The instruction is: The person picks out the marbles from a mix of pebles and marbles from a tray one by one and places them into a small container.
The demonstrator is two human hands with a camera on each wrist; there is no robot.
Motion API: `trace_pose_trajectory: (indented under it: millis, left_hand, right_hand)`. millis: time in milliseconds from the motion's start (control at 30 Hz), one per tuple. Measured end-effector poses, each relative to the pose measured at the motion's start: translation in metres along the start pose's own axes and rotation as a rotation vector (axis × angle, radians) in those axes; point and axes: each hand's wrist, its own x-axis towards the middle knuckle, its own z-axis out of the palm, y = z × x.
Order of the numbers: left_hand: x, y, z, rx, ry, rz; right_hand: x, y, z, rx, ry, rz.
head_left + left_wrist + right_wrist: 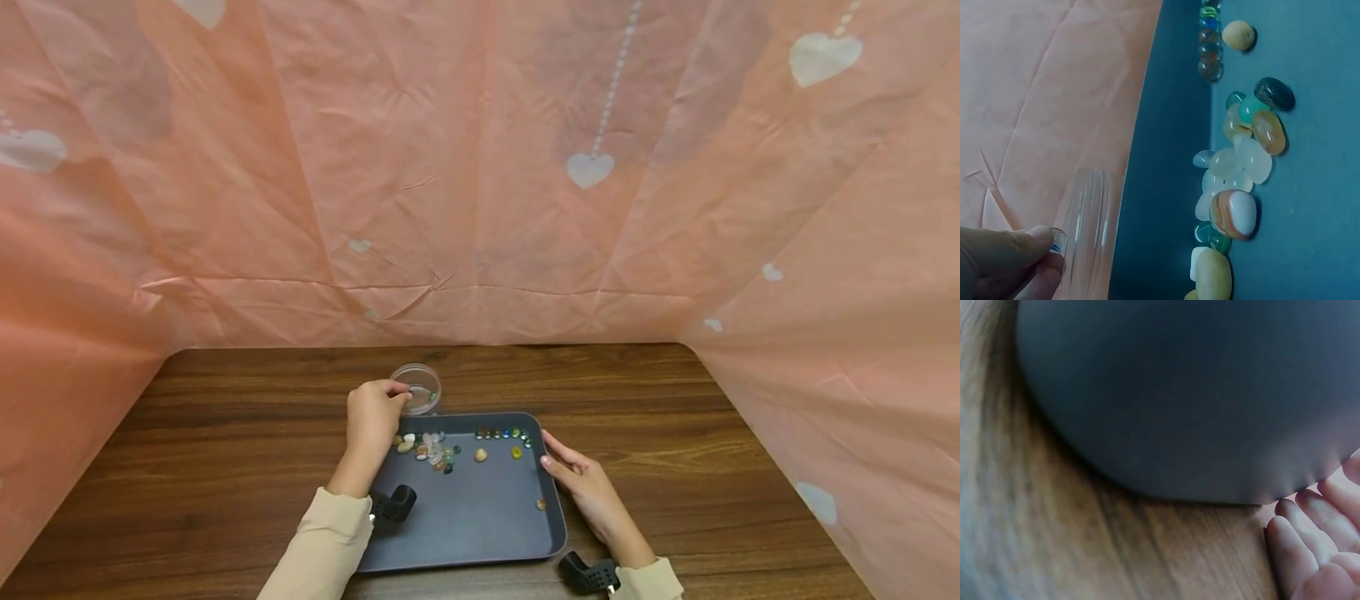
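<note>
In the head view my left hand (pixel 375 417) is at the tray's far left corner, beside a clear round plastic container (pixel 422 398). Thumb and fingers pinch a small glass marble (pixel 1058 240) with a blue streak, close to the container's wall in the left wrist view. My right hand (pixel 592 492) holds the right side of the dark grey tray (pixel 465 525), thumb at the rim. Its fingertips (pixel 1291 534) touch the tray's outer wall in the right wrist view. Polished stones (pixel 433 450) lie heaped at the tray's far left, and a row of marbles (pixel 504 433) lines its far right.
Apart from the others lie a beige stone (pixel 481 455), a yellow piece (pixel 517 452) and a brownish marble (pixel 541 504) in the tray. A small greenish piece shows inside the container. Pink curtains (pixel 480 167) surround the wooden table (pixel 660 433).
</note>
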Motion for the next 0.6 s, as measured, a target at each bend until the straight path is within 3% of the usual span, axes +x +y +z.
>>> trace_pose_trajectory:
  millis: [133,267,433,600]
  left_hand:
    - [0.001,-0.001,0.002,0.021,-0.001,0.037]
    - [0.001,-0.001,0.000,0.016,-0.013,0.031]
    - [-0.005,0.003,-0.005,-0.076,-0.046,-0.049]
    - [-0.019,0.011,-0.006,-0.270,-0.121,-0.156]
  right_hand:
    - [-0.001,0.000,0.000,-0.001,-0.003,-0.003]
    - [-0.001,0.000,0.000,0.002,-0.002,0.001]
    - [-0.001,0.001,0.000,0.005,-0.006,0.002]
    - [0.001,0.002,-0.001,-0.004,-0.004,-0.004]
